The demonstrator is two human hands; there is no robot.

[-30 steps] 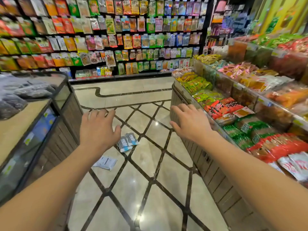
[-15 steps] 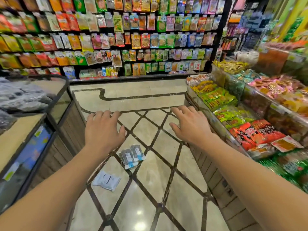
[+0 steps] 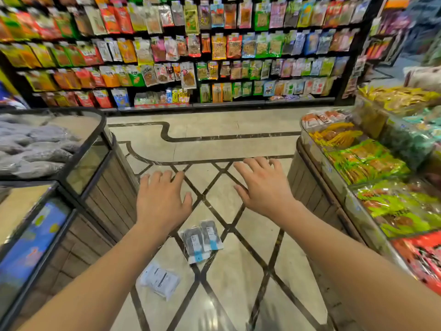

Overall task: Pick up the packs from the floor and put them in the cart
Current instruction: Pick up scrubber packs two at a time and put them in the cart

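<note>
My left hand (image 3: 162,206) and right hand (image 3: 265,187) spread, empty. Two dark clear-plastic packs (image 3: 201,242) on floor (image 3: 238,271) below left fingers (image 3: 164,179); white pack (image 3: 159,280) nearer me.

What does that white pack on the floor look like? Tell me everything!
The white pack is a flat, soft-looking plastic pouch, mostly white, with a printed label of dark text on top. It lies flat on the shiny tiled floor, turned at an angle, beside a dark floor line. Nothing touches it; no hand is on it.
</note>
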